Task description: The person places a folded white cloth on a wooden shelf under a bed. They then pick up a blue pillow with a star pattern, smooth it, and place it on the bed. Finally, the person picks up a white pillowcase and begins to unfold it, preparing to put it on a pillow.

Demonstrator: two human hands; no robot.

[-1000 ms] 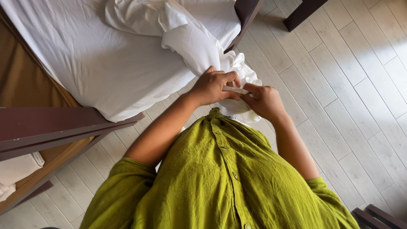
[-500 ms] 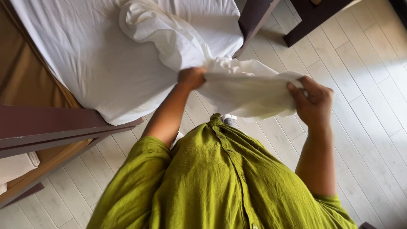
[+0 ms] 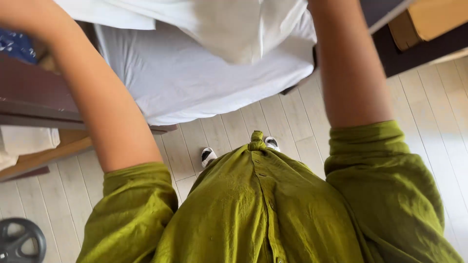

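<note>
head view: white cloth [image 3: 234, 29] hangs above mattress edge [image 3: 204, 109].

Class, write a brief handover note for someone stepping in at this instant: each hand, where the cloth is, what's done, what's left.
Hands: the left hand and right hand are both out of frame at the top; the left forearm and right forearm are raised.
Things: the white cloth hangs between the arms, over the bed sheet.
Done: cloth lifted and spread.
Left: it is not yet laid down; grip unseen.
</note>
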